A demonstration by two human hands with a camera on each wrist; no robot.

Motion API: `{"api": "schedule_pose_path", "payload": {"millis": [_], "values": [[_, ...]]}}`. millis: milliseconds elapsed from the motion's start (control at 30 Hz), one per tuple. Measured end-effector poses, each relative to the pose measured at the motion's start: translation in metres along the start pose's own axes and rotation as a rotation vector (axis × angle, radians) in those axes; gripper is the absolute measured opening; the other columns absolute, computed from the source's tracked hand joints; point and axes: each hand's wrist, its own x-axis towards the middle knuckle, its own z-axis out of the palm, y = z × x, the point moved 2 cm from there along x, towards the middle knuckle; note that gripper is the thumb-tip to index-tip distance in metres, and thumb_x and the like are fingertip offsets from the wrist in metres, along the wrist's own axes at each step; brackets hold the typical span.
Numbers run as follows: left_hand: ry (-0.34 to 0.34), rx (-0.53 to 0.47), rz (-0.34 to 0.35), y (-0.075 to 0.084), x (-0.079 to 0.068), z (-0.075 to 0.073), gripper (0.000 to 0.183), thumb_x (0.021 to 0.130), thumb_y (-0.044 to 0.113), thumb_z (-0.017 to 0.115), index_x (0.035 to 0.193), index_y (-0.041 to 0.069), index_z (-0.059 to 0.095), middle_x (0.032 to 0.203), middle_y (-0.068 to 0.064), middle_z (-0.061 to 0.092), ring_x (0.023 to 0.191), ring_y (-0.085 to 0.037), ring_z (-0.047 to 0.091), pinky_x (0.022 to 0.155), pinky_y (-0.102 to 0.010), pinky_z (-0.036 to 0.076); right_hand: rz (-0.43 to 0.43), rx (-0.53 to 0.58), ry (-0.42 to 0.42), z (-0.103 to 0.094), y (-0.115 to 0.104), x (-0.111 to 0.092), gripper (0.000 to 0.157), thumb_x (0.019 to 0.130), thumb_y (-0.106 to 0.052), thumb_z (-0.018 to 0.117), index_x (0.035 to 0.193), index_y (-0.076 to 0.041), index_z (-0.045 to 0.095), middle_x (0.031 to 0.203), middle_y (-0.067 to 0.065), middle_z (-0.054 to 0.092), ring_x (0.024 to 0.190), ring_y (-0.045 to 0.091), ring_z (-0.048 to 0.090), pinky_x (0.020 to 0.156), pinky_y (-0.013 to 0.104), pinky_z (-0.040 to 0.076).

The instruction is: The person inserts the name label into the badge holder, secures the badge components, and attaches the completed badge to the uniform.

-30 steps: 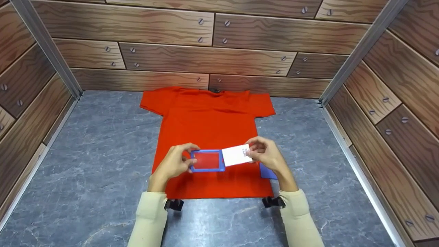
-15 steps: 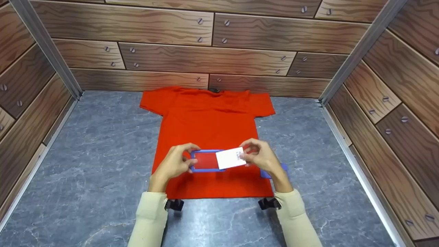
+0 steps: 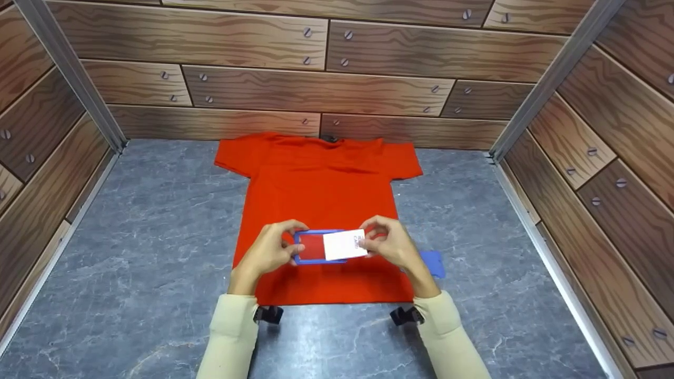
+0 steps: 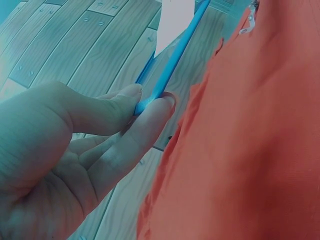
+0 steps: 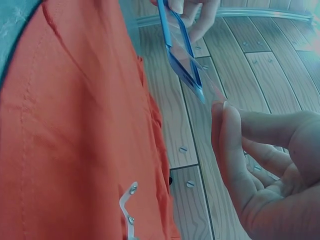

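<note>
My left hand point(image 3: 268, 251) pinches the left end of a blue rectangular card holder point(image 3: 318, 231) between thumb and fingers. Through its framed window the red below shows. A white card point(image 3: 338, 245) with printed letters near its right edge overlaps the holder's right half. The thumb and fingers of my right hand point(image 3: 390, 245) pinch that card's right edge. In the right wrist view the card point(image 5: 217, 90) appears nearly edge-on, slanting into the holder point(image 5: 182, 70). Both things are held above a red T-shirt point(image 3: 326, 195), which lies spread flat.
A flat blue piece point(image 3: 433, 263) lies right of the shirt, partly behind my right forearm. A pale narrow strip with metal studs point(image 5: 127, 212) shows against the shirt in the right wrist view. Wood-patterned walls point(image 3: 253, 87) enclose the grey marbled surface point(image 3: 174, 210).
My right hand has moved left with the card, which now covers about half of the holder instead of just its right edge. More of the flat blue piece shows. My left hand stays nearly still.
</note>
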Motion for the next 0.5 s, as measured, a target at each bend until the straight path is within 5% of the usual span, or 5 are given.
{"api": "schedule_pose_path", "payload": {"millis": [500], "values": [[-0.01,0.018,0.019,0.0004,-0.0001,0.0029,0.035,0.094,0.002,0.073,0.127,0.01,0.068,0.105,-0.014,0.059,0.064,-0.026,0.073,0.068,-0.052,0.064,0.016,-0.109,0.028,0.0064,0.0017,0.0004,0.024,0.083,0.003,0.082,0.104,0.0,0.07,0.077,0.016,0.07,0.059,0.015,0.064,0.061,0.049,0.064]]}}
